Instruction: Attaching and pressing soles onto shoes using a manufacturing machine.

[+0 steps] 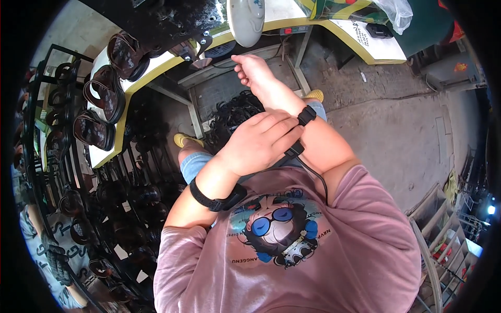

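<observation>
My left hand (266,138) lies across my right forearm, its fingers bent together at a black strap (307,116) fastened round that forearm. A small black box (295,151) with a cable hangs at the underside of the same arm. Beyond it, my right hand (251,70) is held out with curled fingers and nothing visible in them. Another black band (216,199) with a box circles my left forearm. Dark brown sandals (106,94) stand on the white, yellow-edged worktable (99,155) to my left.
Ahead, a black machine (156,18) and a white rounded housing (246,23) overhang the table. Black scraps (235,115) are heaped on the floor between my feet. A black rack (39,172) of footwear fills the left, with another person (57,255) behind it. Shelving (443,240) stands at right.
</observation>
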`<act>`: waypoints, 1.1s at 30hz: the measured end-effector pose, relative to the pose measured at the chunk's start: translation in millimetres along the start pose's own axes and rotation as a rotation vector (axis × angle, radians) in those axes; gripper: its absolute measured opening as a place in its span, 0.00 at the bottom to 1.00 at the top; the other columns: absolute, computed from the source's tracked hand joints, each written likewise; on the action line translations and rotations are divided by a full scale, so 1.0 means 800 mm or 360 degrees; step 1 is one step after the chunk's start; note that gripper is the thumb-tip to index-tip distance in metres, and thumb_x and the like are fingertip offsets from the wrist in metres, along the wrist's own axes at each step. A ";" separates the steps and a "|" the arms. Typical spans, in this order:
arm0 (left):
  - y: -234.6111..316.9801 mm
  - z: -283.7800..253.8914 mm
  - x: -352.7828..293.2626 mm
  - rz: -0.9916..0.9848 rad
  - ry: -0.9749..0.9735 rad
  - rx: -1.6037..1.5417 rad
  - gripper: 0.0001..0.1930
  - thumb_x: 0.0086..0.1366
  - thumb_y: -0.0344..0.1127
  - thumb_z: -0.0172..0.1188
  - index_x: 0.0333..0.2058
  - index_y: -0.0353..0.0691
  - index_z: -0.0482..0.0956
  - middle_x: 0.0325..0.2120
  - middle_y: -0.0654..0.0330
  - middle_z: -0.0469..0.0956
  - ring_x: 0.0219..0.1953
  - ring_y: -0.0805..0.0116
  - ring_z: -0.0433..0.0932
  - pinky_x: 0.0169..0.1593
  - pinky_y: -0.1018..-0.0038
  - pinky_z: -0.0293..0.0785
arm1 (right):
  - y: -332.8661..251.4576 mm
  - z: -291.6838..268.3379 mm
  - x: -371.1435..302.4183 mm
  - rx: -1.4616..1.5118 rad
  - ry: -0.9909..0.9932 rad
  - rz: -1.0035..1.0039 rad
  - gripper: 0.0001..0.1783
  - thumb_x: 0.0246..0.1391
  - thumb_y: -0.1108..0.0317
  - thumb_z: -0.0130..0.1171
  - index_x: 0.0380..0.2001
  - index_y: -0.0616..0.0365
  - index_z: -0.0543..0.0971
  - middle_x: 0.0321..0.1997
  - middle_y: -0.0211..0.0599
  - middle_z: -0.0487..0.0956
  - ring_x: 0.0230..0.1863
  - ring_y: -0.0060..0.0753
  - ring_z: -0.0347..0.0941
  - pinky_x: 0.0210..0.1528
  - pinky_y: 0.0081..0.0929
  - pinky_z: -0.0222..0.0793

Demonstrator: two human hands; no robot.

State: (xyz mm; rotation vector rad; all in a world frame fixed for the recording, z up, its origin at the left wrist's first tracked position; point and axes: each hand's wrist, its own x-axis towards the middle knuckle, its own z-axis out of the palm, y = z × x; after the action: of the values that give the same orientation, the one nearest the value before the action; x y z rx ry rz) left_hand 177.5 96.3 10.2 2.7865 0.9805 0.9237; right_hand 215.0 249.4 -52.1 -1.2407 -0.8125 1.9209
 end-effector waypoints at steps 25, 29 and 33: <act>-0.009 -0.016 -0.019 0.0044 0.0254 -0.0133 0.19 0.44 0.32 0.62 0.38 0.37 0.76 0.38 0.59 0.74 0.43 0.60 0.73 0.46 0.65 0.67 | -0.003 0.030 0.004 0.0416 -0.0172 0.0204 0.11 0.54 0.60 0.56 0.24 0.50 0.69 0.18 0.22 0.69 0.16 0.17 0.61 0.18 0.18 0.56; -0.019 -0.028 -0.017 0.0086 0.0169 -0.0158 0.21 0.44 0.36 0.63 0.40 0.38 0.77 0.41 0.58 0.73 0.45 0.58 0.72 0.49 0.63 0.66 | 0.008 0.027 0.003 0.0406 -0.0299 0.0268 0.12 0.54 0.58 0.55 0.22 0.49 0.69 0.18 0.22 0.69 0.17 0.17 0.61 0.19 0.19 0.57; -0.056 -0.070 -0.042 -0.0443 0.0616 -0.0064 0.22 0.45 0.34 0.64 0.43 0.37 0.76 0.45 0.54 0.74 0.47 0.56 0.71 0.50 0.64 0.66 | 0.024 0.011 0.009 0.0168 -0.0302 0.0181 0.12 0.53 0.59 0.56 0.22 0.50 0.70 0.19 0.23 0.70 0.17 0.17 0.62 0.19 0.18 0.58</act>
State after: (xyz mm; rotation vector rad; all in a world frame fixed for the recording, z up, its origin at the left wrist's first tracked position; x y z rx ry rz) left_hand 100.8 103.9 28.4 2.3970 1.3343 1.4432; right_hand 200.4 243.2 -68.1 -1.0733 -0.7383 2.1697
